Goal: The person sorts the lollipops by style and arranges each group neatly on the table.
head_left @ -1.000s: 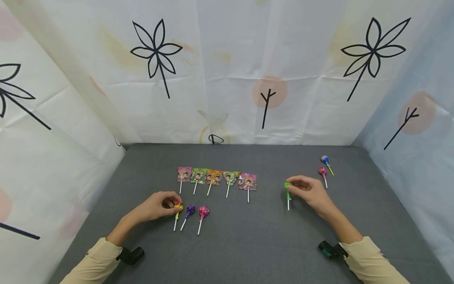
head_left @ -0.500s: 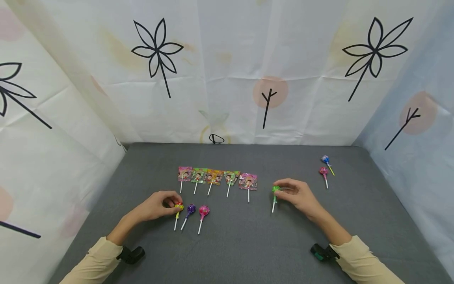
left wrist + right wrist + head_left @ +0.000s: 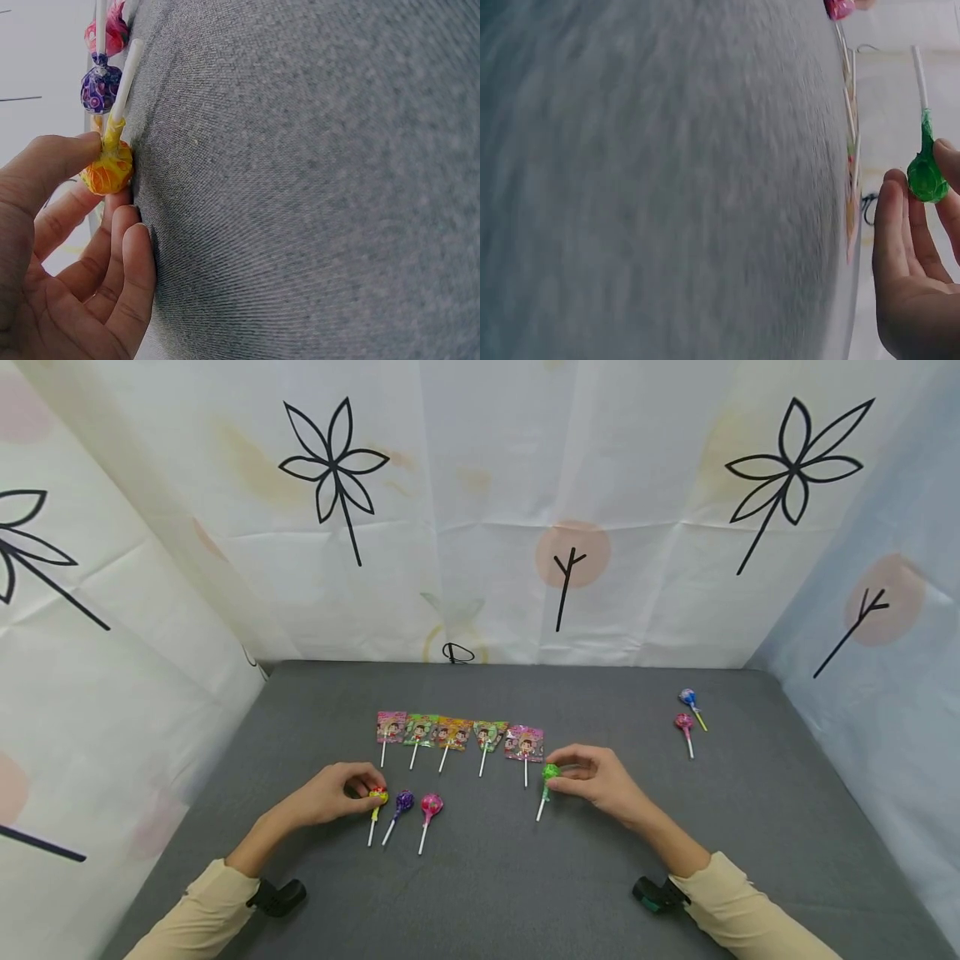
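My left hand [image 3: 333, 793] pinches the head of a yellow lollipop [image 3: 109, 171] between thumb and fingers, low at the grey cloth. Beside it lie a purple lollipop [image 3: 404, 802] and a pink lollipop [image 3: 431, 806], sticks toward me. A green lollipop [image 3: 927, 177] is held by its head in my right hand [image 3: 600, 783], raised off the cloth in the right wrist view, its white stick free. In the head view that hand is just right of a flat pink-wrapped lollipop [image 3: 524, 744], the last of a row.
Other flat-wrapped lollipops, such as an orange one [image 3: 453, 734], continue that row to the left. At the back right lie a blue lollipop [image 3: 688, 697] and a dark pink lollipop [image 3: 684, 722]. White printed curtains [image 3: 480, 468] border the grey table [image 3: 480, 902].
My right hand has moved left with the green lollipop, from the open cloth on the right to near the flat-wrapped row. The left hand stays in place.
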`<state>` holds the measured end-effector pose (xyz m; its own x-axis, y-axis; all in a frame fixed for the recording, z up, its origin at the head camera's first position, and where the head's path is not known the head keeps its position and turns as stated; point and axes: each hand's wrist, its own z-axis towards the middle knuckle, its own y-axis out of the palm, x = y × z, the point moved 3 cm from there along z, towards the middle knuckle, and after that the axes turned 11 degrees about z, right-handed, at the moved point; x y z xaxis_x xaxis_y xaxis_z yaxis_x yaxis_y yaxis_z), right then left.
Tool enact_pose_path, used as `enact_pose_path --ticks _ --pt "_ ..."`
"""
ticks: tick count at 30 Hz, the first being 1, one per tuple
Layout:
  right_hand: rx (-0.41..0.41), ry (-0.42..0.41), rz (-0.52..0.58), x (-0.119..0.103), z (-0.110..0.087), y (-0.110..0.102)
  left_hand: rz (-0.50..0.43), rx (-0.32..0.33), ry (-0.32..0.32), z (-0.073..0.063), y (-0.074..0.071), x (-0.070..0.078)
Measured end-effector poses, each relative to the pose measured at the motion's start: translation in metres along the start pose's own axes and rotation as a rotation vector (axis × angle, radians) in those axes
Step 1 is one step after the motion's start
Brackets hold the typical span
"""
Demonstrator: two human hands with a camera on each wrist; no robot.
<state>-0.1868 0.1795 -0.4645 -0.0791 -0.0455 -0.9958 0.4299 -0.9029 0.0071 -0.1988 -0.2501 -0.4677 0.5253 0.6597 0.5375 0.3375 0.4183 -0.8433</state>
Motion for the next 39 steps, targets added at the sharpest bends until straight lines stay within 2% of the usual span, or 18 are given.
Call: enact_pose_path --ticks 15,22,28,34,39 --pt "-0.12 0.015 0.066 0.006 0.014 0.045 -0.004 -0.001 -0.002 0.0 0.0 0.0" --pt "-0.178 -0.005 0.103 0.005 0.024 0.066 -0.01 0.017 0.025 0.0 -0.002 0.003" --pt "-0.206 -0.007 0.086 0.007 0.031 0.083 -0.008 0.027 0.022 0.0 -0.001 0.003" --pt "-0.219 -0.004 0.068 0.009 0.036 0.097 -0.006 0.008 -0.003 0.0 -0.002 0.002" --pt "-0.226 -0.013 0.007 0.009 0.042 0.107 -0.004 0.0 -0.012 0.001 -0.002 0.002"
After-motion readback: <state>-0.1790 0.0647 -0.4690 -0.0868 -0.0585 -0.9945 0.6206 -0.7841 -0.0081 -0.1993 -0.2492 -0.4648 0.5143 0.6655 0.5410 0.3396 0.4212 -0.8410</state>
